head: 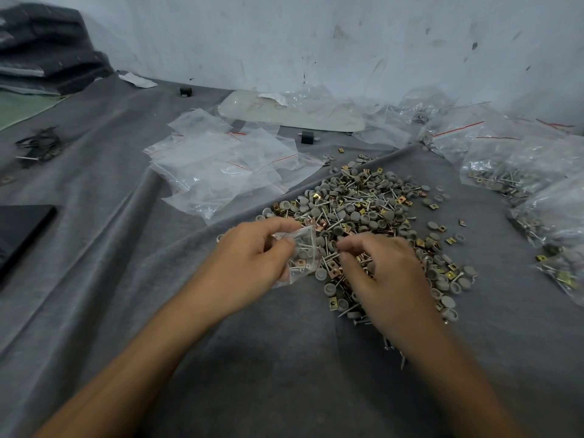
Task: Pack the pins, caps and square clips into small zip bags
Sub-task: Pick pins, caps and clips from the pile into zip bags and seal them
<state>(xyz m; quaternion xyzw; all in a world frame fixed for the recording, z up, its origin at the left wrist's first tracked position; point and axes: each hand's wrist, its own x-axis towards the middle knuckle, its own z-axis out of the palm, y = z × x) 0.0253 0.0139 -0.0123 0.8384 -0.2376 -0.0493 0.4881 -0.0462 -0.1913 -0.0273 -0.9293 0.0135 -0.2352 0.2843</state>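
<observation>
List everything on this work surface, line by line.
grey cloth: one, covers surface
loose heap of grey round caps, metal pins and gold square clips: one, mixed, centre-right
empty clear zip bags: many, red-striped, piled centre-left
filled clear bags: several, right edge
small black blocks: two, far centre
partly filled small zip bag: one, clear, held near centre
left hand: grips that bag
right hand: fingers curled over the heap

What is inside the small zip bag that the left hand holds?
Through the clear small zip bag show a few pins, a grey cap and a brass square clip. The left hand grips its left side, so that part is covered.
</observation>
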